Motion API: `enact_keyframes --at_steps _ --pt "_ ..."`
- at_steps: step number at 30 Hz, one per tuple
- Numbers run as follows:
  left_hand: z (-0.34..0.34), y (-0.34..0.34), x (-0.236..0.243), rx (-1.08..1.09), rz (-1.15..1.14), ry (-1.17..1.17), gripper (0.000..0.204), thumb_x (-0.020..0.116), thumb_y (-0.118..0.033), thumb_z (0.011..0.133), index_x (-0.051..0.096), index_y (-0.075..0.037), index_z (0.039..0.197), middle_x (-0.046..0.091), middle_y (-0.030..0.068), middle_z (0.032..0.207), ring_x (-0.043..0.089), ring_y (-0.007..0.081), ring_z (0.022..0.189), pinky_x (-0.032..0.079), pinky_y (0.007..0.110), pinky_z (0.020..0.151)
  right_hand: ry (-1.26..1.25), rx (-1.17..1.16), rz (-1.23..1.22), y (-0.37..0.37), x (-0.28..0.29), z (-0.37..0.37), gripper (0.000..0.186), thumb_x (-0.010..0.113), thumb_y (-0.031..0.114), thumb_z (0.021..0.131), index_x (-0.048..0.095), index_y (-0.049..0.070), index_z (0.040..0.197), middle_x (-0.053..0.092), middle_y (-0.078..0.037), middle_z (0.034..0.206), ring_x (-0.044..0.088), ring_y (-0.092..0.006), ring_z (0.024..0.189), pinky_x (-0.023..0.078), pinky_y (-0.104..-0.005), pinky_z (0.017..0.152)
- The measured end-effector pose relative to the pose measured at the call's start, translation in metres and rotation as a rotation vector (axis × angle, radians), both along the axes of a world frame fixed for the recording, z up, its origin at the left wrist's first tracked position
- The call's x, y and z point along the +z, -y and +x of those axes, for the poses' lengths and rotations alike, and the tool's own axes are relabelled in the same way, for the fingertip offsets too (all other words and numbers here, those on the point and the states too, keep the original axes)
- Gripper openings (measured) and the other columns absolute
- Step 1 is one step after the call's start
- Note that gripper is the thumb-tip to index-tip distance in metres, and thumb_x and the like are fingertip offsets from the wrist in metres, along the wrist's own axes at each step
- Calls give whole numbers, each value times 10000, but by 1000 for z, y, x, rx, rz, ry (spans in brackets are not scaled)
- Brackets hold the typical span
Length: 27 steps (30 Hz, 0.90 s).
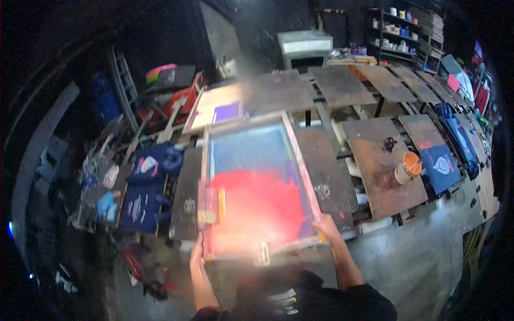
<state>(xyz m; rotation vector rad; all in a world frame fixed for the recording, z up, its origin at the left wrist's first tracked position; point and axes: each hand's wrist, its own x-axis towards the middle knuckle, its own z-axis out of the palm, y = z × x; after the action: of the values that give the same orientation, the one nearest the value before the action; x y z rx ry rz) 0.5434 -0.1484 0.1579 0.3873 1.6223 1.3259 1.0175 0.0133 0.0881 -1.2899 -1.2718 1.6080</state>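
Observation:
A large screen-printing frame (297, 154) is tilted in front of me above the dark boards. Its mesh is blue in the upper part, and a broad red-pink area (257, 200) covers the lower part. My left hand (198, 250) is closed on the frame's lower left edge. At the lower right corner, my right hand (327, 227) grips the rim, its thumb on top. Yellowish tape patches (206, 216) show on the left side of the frame. The frame hides part of the board beneath it.
Printed navy shirts (140, 206) lie on a board to the left, and another navy shirt (439, 167) to the right. An orange-rimmed container (411, 165) stands on a brown board (369, 155). Behind is a second frame with a purple patch (227, 111). Shelves (399, 35) hold several pots.

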Motion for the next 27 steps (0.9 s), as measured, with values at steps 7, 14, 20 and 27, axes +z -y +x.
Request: enact_keyframes --at_steps 7,14,20,27 --pt "57 21 23 73 106 -92 593 556 -488 984 590 21 1285 649 103 1233 620 190 1091 474 341 943 -118 -59 141 23 7 45 326 675 88 719 675 -38 1020 670 -39 847 618 -129 777 493 -296 706" --pt "83 78 24 -4 261 -139 566 573 -472 979 584 1 1290 631 81 1243 602 182 1103 466 342 937 -88 -104 260 87 14 85 290 696 90 683 650 -38 940 647 -35 780 596 -131 692 483 -284 647" --pt "100 115 20 -57 337 -16 458 573 -417 996 636 -10 1195 669 37 1102 627 132 979 498 303 845 -130 -242 261 179 51 117 291 699 93 671 649 -32 930 635 -31 765 596 -119 693 487 -278 655" --pt "87 107 47 -339 348 87 437 546 -403 1010 628 -24 1212 687 52 1121 664 146 956 528 317 816 1 -472 240 297 112 122 321 710 96 674 645 -40 957 668 -55 827 623 -143 739 505 -296 687"
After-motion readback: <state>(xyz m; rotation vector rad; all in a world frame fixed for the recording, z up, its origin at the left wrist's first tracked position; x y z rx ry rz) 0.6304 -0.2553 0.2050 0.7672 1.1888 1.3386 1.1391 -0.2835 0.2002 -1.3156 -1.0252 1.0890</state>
